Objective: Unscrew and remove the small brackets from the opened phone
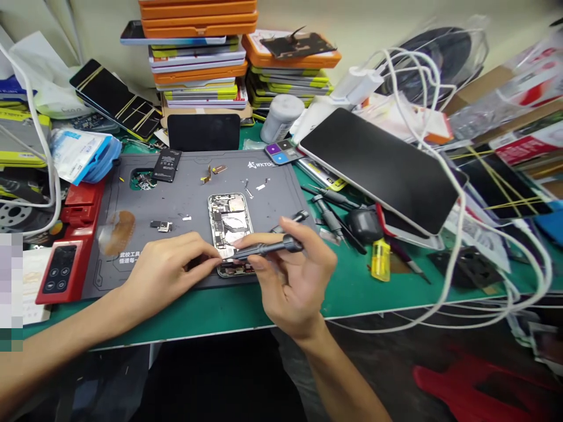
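An opened phone (230,225) lies face-up on a grey work mat (185,193), its inner boards exposed. My right hand (294,281) is closed round a dark screwdriver (268,248), held level with its tip pointing left at the phone's lower end. My left hand (169,268) rests on the mat beside the phone, with its fingertips pinched together at the phone's lower left corner, next to the screwdriver tip. What the fingertips hold, if anything, is too small to make out.
Small screws and metal parts (211,171), a black battery (167,164) and a small module (160,225) lie on the mat. More screwdrivers (329,211), a yellow tool (380,259), a leaning tablet (378,165), white cables (453,234) and stacked boxes (200,53) crowd the green bench.
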`<state>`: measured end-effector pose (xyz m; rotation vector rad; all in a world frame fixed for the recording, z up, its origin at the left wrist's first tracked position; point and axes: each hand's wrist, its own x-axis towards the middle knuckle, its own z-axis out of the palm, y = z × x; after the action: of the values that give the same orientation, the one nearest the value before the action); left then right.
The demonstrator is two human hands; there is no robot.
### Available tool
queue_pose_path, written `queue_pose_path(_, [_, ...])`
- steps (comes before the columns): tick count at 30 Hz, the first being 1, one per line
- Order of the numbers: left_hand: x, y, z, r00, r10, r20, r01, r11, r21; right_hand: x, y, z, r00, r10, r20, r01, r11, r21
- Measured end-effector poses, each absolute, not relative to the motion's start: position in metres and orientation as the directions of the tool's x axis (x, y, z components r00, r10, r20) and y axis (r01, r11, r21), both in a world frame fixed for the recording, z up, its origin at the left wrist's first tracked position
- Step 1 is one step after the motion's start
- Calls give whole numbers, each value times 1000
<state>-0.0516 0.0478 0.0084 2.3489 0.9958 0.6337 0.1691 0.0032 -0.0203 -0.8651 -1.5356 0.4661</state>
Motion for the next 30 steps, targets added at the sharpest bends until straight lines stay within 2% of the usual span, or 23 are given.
queue_pose_path(3, [-50, 47, 10, 593, 783, 189, 566, -572, 594, 170, 3, -17, 189, 723, 665, 268, 613, -743])
queue_pose_path(5, [-49, 46, 11, 586, 790, 179, 585, -566, 582, 171, 3, -14, 203, 711, 673, 327, 598, -732])
queue_pose_path(9, [-47, 44, 12, 572, 797, 193, 615, -573, 542, 170, 4, -10, 11, 735, 678, 617, 529, -583])
queue_pose_path(13, [-46, 43, 11, 560, 804, 201, 634, -572, 520, 167, 6, -11, -147, 790, 595, 739, 488, -465])
queue_pose_path(20, [-46, 44, 12, 527, 841, 123, 644, -489, 589, 167, 5, -16, -218, 813, 541, 792, 470, -388])
queue_pose_path(27, [-46, 42, 11, 548, 823, 145, 636, -524, 567, 167, 4, -16, -202, 816, 542, 803, 454, -385])
queue_pose_path(30, [-45, 42, 11, 561, 811, 166, 631, -548, 549, 168, 5, -17, -186, 836, 516, 791, 439, -426])
